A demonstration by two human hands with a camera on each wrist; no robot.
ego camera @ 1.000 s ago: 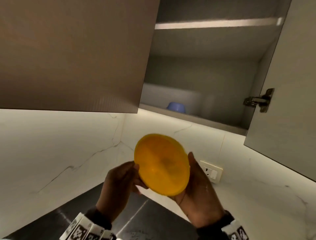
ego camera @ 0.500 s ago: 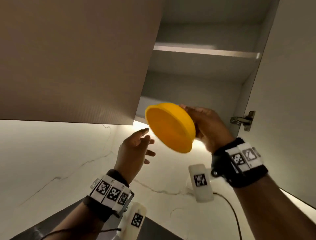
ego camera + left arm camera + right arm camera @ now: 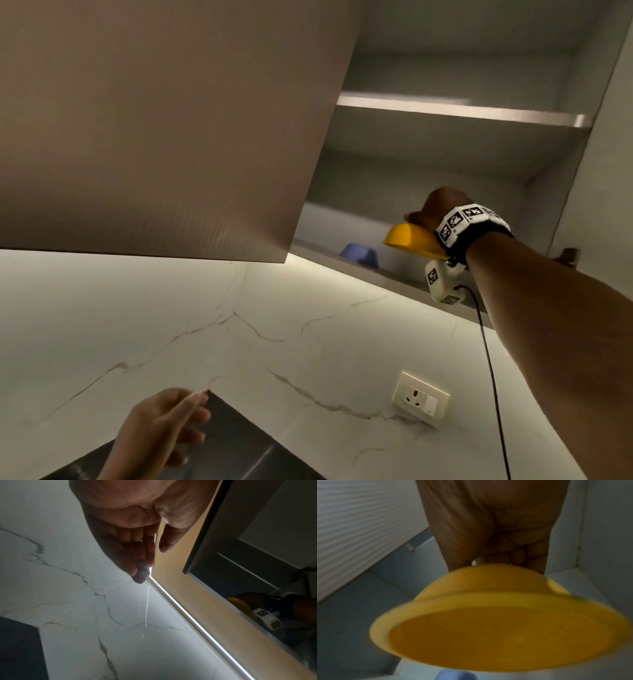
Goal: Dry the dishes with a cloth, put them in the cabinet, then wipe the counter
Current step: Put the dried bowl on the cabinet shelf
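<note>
Right hand point(image 3: 436, 212) grips round yellow bowl point(image 3: 407, 241), rim down, smooth plastic.

Both forearms bare, no sleeves. Right hand point(image 3: 442, 209) has a wrist band point(image 3: 471, 228) just behind it: white blocky panels printed with black square fiducial markers, mounted on a black strap. Under that wrist hangs a white camera housing point(image 3: 442, 281), rounded box shape, marker squares on its faces too. Thin black cable point(image 3: 491, 377) leaves the housing and runs back along the forearm's underside. Same band and white housing point(image 3: 267, 618) show in the left wrist view. Left hand point(image 3: 164, 428) bare; its wrist is out of the head view.
</note>
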